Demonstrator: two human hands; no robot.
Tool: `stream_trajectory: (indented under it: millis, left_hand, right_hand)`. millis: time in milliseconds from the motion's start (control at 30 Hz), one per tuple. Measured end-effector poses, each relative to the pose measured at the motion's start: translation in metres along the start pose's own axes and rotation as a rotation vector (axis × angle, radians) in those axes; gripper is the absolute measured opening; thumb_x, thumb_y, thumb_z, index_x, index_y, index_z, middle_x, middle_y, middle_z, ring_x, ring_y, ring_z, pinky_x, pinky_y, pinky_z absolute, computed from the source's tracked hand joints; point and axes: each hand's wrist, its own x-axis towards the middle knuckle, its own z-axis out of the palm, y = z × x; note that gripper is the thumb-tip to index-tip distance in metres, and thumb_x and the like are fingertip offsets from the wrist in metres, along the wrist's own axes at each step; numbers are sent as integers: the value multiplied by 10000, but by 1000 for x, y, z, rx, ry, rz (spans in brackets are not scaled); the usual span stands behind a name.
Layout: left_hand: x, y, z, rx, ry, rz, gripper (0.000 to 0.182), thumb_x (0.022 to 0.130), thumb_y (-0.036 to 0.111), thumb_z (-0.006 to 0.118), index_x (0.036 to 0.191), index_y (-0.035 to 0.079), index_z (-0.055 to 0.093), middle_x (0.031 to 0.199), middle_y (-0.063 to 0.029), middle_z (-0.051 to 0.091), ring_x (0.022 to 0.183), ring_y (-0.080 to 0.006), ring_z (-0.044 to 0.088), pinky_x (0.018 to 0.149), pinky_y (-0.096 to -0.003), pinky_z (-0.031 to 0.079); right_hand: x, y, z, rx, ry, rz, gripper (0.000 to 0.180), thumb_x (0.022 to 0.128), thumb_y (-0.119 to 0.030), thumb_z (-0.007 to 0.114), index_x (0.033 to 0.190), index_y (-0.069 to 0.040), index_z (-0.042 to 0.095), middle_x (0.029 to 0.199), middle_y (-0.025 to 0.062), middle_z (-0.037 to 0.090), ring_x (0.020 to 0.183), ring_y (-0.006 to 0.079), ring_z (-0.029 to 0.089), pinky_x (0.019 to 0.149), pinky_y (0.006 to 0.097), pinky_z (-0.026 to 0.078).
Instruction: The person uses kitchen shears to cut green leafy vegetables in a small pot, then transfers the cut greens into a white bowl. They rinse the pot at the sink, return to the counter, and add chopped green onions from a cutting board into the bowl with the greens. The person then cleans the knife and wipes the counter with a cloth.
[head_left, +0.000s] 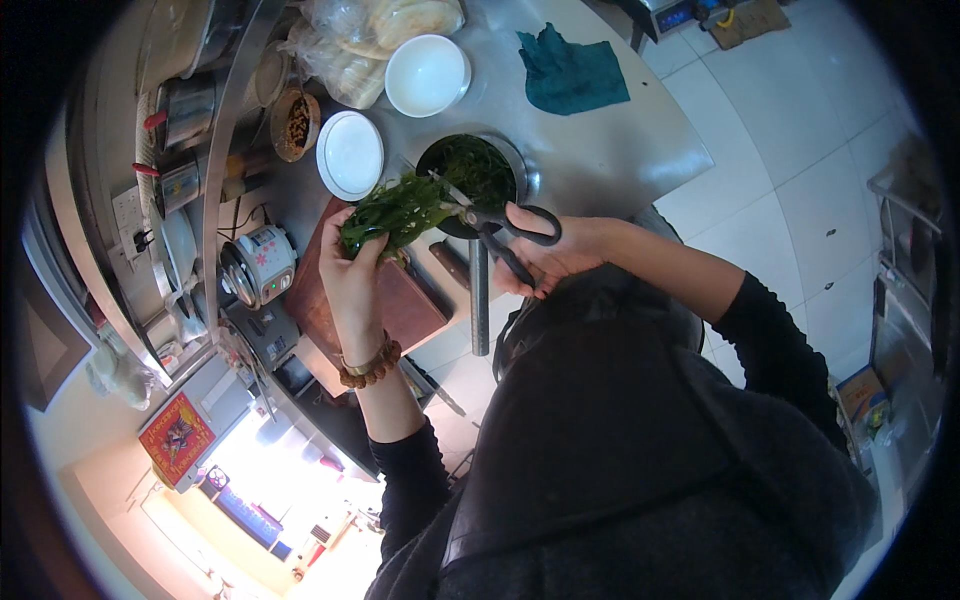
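A bunch of wet, dark green seaweed (397, 210) is gripped in my left hand (356, 255), its free end hanging over a metal pot. My right hand (551, 244) holds black-handled scissors (480, 216) with the blades parted at the edge of the bunch. Below them, the pot (517, 161) holds more dark green strands (469, 165), and its long handle (479, 300) points toward my body. A brown cutting board (397, 300) lies under my left forearm. Beside the board is a knife with a wooden handle (448, 264).
Two white bowls (427, 75) and a bowl of dark seasoning (295, 124) stand beyond the pot. Bagged flatbreads (405, 22) sit farther back. On the steel table (592, 150) lies a green cloth (574, 71). A small rice cooker (259, 266) is at left, near a metal shelf edge (225, 150).
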Motion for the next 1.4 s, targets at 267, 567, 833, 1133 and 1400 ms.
stream_trajectory:
  millis: [267, 567, 833, 1133, 1400]
  left_hand:
    - [0, -5, -1, 18, -7, -61, 283, 852, -43, 591, 1116, 38, 529, 1003, -42, 627, 836, -115, 616, 650, -241, 533]
    - [6, -22, -9, -216, 128, -58, 221, 879, -23, 589, 1080, 46, 529, 1008, -57, 623, 846, -122, 592, 675, -258, 511]
    - [4, -23, -2, -311, 137, -96, 226, 878, -38, 579, 1085, 40, 531, 1024, -65, 622, 851, -133, 598, 687, -262, 519]
    - [-4, -10, -13, -252, 153, -99, 299, 865, -56, 569, 1147, 39, 548, 1001, -63, 630, 779, -148, 611, 606, -230, 505]
    - [13, -35, 4, 187, -134, 98, 406, 787, -100, 637, 1156, 43, 545, 1045, -65, 622, 973, -160, 609, 760, -277, 539]
  right_hand:
    - [7, 13, -9, 23, 245, -217, 592, 889, -643, 485, 778, -66, 561, 596, -13, 481, 477, 78, 429, 444, 199, 308]
    - [-46, 17, 6, 34, 107, 70, 957, 748, -891, 261, 983, -25, 593, 786, 15, 551, 738, 127, 507, 617, 235, 369]
    - [1, 15, 8, 12, 35, -1, 869, 795, -851, 245, 893, -63, 598, 696, 23, 536, 657, 124, 496, 562, 242, 365]
    - [0, 22, 11, 10, 256, -61, 665, 889, -685, 424, 796, -46, 581, 650, 21, 526, 530, 99, 490, 435, 201, 311]
    - [-53, 19, 9, -78, 330, 149, 931, 752, -867, 352, 970, 1, 606, 778, 36, 574, 722, 124, 546, 585, 231, 377]
